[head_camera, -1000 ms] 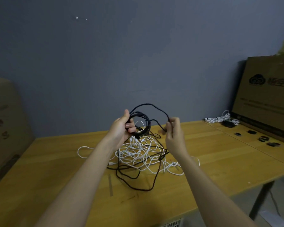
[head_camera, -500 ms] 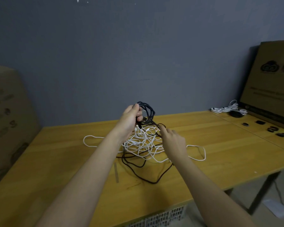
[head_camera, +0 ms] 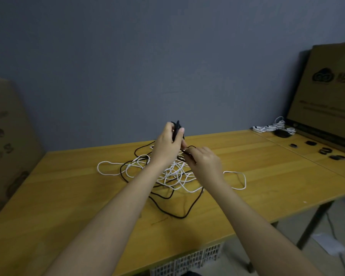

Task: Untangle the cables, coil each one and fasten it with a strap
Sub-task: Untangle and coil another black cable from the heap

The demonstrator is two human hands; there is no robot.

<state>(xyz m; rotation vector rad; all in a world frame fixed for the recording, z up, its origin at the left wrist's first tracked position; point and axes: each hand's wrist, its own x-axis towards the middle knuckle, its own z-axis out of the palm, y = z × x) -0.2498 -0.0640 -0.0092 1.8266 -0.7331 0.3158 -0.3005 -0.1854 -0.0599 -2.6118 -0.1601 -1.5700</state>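
A: What is lying on the wooden table (head_camera: 267,176), and why there?

B: The tangle is spreading across its middle: white cable (head_camera: 173,172) looping through black cable (head_camera: 175,208), with slack loops reaching out left and right. I judge it is being left flat so the free strands are easy to follow. A cardboard box (head_camera: 327,96) is leaning against the wall at the far right, and a bundled white cable (head_camera: 275,126) is sitting just in front of it, seemingly already dealt with. The black straps (head_camera: 325,150) are lying near that bundle, well apart from the tangle, probably waiting within reach.

A: And the hands?

B: The left hand (head_camera: 165,146) is hovering above the tangle, fingers and thumb curling round a small black coil (head_camera: 176,128) that is sticking up out of the fist. It seems to be keeping the finished turns together. The right hand (head_camera: 205,162) is sitting just beside it, lower, fingers bent and pinching the black strand that runs down into the pile, likely feeding the next turn.

A: So the job is far from over?

B: I think so; most of the black length is still threading among the white.
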